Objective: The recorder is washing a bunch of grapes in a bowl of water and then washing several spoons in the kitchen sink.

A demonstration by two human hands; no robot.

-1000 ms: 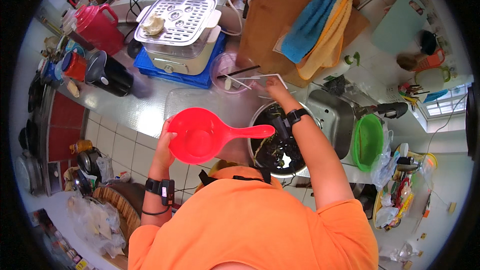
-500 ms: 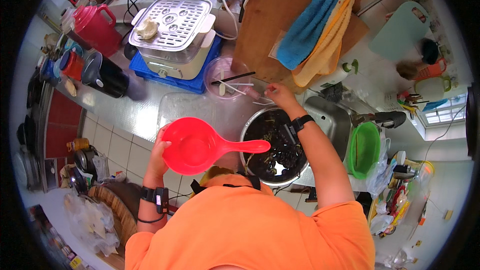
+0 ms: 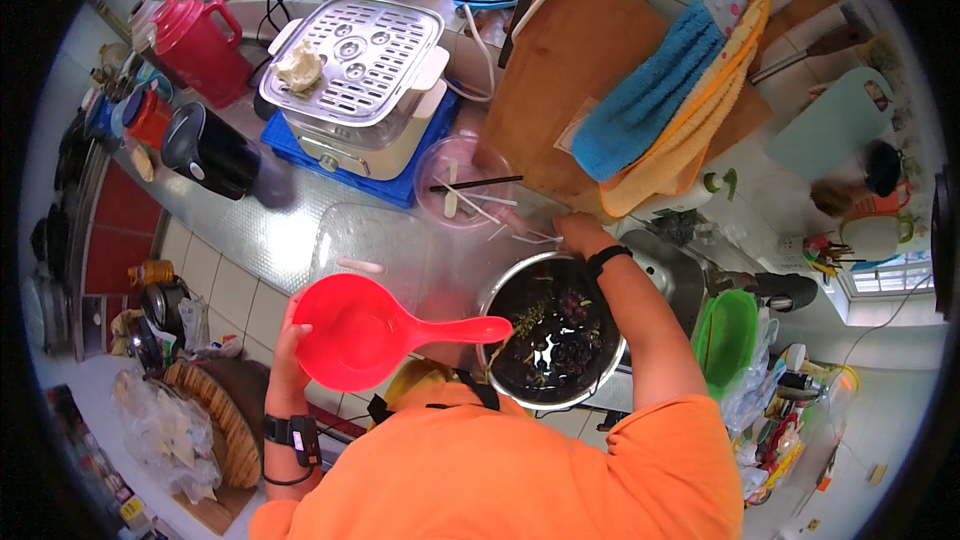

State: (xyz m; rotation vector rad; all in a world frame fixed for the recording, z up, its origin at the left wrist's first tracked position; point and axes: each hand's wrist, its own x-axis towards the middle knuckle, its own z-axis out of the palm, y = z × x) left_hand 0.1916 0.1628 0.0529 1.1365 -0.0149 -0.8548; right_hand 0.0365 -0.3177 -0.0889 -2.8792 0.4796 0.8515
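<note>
While the left hand [image 3: 287,350] grips the rim of a round red plastic dipper [image 3: 350,332], its handle pointing toward a round steel basin [image 3: 549,406] of dark, wet clumps [image 3: 572,345], the right hand [image 3: 583,232] is at thin white sticks [image 3: 537,238] beyond the basin; whether its fingers pinch one, I cannot tell. Farther left stands a translucent pinkish plastic bowl [image 3: 470,154].

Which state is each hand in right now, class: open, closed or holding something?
Left hand: holding the red scoop by its bowl.
Right hand: beside thin white pieces; whether it grips one cannot be told.
</note>
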